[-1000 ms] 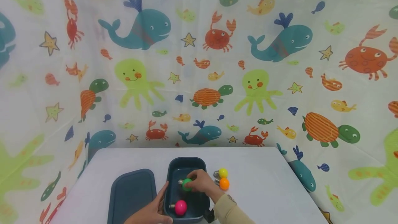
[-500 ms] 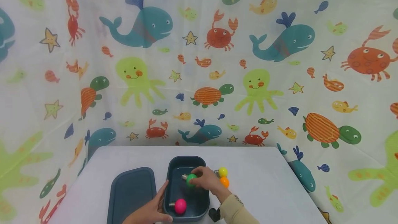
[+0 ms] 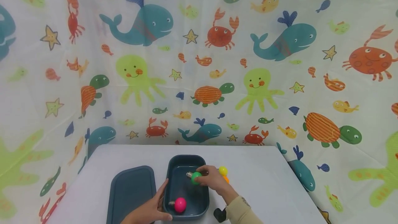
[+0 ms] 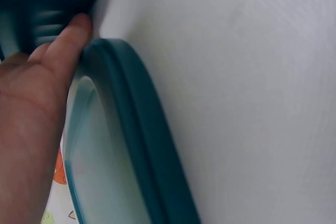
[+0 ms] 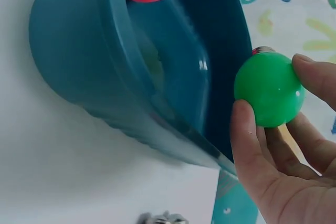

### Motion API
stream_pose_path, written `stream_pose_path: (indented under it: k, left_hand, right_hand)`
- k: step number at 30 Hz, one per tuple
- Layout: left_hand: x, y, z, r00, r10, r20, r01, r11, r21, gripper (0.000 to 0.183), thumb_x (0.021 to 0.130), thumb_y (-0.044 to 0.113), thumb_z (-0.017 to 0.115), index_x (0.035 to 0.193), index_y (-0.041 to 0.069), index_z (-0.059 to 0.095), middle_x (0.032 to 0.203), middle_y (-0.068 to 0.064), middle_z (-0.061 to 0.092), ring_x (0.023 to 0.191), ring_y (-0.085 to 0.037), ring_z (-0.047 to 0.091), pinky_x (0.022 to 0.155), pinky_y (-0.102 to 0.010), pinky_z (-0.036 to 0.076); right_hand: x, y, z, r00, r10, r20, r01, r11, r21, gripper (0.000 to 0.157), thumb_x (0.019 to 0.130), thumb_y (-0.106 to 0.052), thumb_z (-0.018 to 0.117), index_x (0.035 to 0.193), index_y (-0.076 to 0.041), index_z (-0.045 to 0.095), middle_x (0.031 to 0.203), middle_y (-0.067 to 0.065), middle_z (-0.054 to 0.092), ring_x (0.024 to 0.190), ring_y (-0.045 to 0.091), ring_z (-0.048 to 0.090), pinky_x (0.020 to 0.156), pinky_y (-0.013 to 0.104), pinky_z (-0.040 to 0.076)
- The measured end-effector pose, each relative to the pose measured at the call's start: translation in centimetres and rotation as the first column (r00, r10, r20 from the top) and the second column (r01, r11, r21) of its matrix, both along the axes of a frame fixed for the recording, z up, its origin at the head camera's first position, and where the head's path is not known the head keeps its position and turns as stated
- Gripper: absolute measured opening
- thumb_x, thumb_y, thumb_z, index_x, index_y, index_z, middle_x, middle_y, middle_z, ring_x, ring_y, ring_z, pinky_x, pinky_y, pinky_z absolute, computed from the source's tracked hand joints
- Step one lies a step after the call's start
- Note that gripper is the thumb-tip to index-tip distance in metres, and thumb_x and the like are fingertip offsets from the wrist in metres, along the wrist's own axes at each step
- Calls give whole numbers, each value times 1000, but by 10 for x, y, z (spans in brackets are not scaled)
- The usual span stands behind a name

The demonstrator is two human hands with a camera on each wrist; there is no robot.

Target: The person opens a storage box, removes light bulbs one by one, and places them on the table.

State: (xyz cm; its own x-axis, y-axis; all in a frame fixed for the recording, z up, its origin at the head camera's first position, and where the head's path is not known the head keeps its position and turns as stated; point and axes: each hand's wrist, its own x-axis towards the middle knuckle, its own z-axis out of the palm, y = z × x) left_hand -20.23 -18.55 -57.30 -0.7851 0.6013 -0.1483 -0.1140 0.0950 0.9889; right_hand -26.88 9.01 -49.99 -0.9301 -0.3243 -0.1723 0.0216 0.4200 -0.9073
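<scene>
A deep dark-blue box (image 3: 186, 156) stands in the middle of the white table. My left hand (image 3: 149, 210) lies against its left wall with fairly straight fingers, the thumb along the near side. Above the box, toward its right rim, my right hand (image 3: 214, 180) pinches a green light bulb (image 5: 268, 90) by its round glass between thumb and fingers. The bulb's silver screw base points left, away from the palm. A pink light bulb (image 3: 180, 205) lies on its side at the near end inside the box.
Left of the box lies its flat dark-blue lid (image 3: 132, 193). Just past the right hand, a yellow light bulb (image 3: 223, 170) and a partly hidden orange light bulb (image 3: 226, 179) rest on the table. A curtain (image 3: 205, 61) with sea animals hangs behind.
My right hand has moved to the right with the green light bulb, from over the box's middle toward its right rim. The left hand and pink light bulb have stayed in place.
</scene>
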Motion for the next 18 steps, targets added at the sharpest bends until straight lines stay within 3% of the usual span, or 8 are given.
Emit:
stream_pose_path:
  k: [6,11,18]
  left_hand:
    - [-2,1,-1,1000,-8,9,8,1000,22,107,92,15,68,154,15,-20,160,-27,-3,142,-40,25,107,-46,40]
    - [-3,0,0,1000,-2,-4,2,1000,-9,108,92,15,69,154,14,-20,159,-28,-4,143,-44,20,107,-48,38]
    - [-3,0,2,1000,-4,-13,3,1000,-27,109,91,15,70,154,13,-19,159,-29,-4,143,-46,17,108,-49,37]
  right_hand:
    - [1,12,2,1000,-21,-13,21,999,-35,42,86,-19,76,121,0,62,114,12,63,98,24,64,79,37,58]
    - [4,26,0,999,-30,-39,27,996,-83,48,88,-21,74,126,3,59,118,15,63,104,28,64,84,40,57]
    - [9,43,-6,993,-112,-37,108,989,-102,52,88,-28,74,128,1,58,121,14,62,108,28,63,85,39,57]
